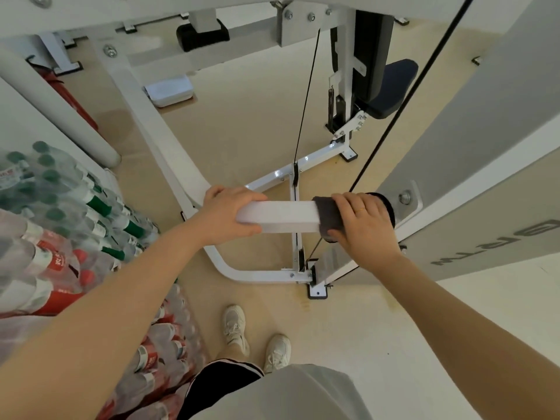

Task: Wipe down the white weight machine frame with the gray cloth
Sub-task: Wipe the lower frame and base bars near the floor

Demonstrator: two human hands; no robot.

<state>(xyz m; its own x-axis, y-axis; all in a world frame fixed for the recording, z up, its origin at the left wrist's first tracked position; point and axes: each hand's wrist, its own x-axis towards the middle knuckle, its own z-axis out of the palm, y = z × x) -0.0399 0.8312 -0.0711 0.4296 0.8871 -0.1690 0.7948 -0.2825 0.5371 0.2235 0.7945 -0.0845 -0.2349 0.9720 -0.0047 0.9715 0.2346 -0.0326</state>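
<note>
Your left hand (230,215) grips the white horizontal bar (278,216) of the weight machine frame (157,128), fingers curled over its top and thumb underneath. Your right hand (363,222) holds the gray cloth (328,218) wrapped round the same bar, just beside the bolted bracket (407,201) at the bar's right end; a ring shows on one finger. The two hands are apart, with bare bar between them. Two black cables (306,95) run downward behind the bar. Shrink-wrapped packs of bottled water (60,213) stand stacked at your left. Your white shoes (257,341) stand on the beige floor (242,122) below.
</note>
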